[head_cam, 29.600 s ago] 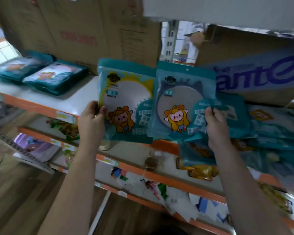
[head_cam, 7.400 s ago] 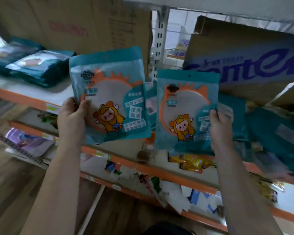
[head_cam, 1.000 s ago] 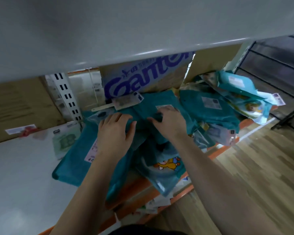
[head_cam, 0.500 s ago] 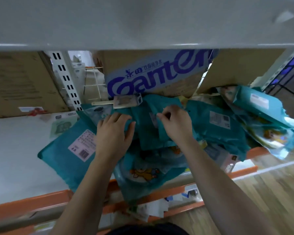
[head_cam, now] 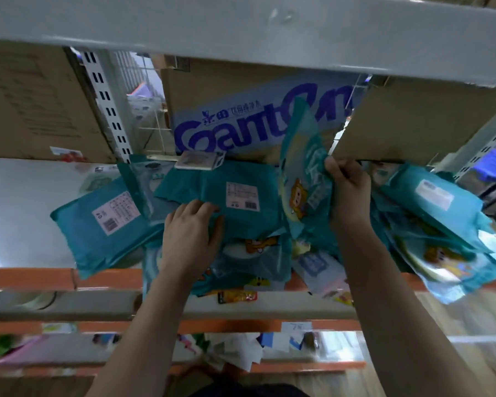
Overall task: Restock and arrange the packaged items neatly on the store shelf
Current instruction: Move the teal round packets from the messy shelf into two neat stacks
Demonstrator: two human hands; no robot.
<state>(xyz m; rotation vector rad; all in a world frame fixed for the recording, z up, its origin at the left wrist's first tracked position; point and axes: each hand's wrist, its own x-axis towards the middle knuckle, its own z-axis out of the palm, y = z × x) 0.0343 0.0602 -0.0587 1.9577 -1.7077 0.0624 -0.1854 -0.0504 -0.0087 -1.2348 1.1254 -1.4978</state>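
My right hand (head_cam: 348,193) is clenched around the edge of one teal packet (head_cam: 304,173), thumb and fingers pinching it so it stands upright above the heap. The packet sits at 9 to 10 o'clock from that hand, its printed front towards me. I can see a yellow cartoon figure and pale text panels on it, but the words are too blurred to read.

My left hand (head_cam: 189,239) lies released and flat on the pile of packets (head_cam: 258,253), its fingers fairly straight. At 1 o'clock from it, touching the fingertips, is a packet lying back-up (head_cam: 242,194) with a white label and barcode. At 9 o'clock another back-up packet (head_cam: 106,219) overhangs the orange edge of the shelf (head_cam: 26,277); its label print is too fine to read. More packets (head_cam: 441,213) are heaped at 3 o'clock from the right hand.

At 12 o'clock, behind the pile, stands a cardboard box (head_cam: 241,130) with large blue letters, roughly "Gant"; the rest is partly hidden by the raised packet. The small characters above them are unreadable. A small carded item (head_cam: 199,160) lies against the foot of the box.
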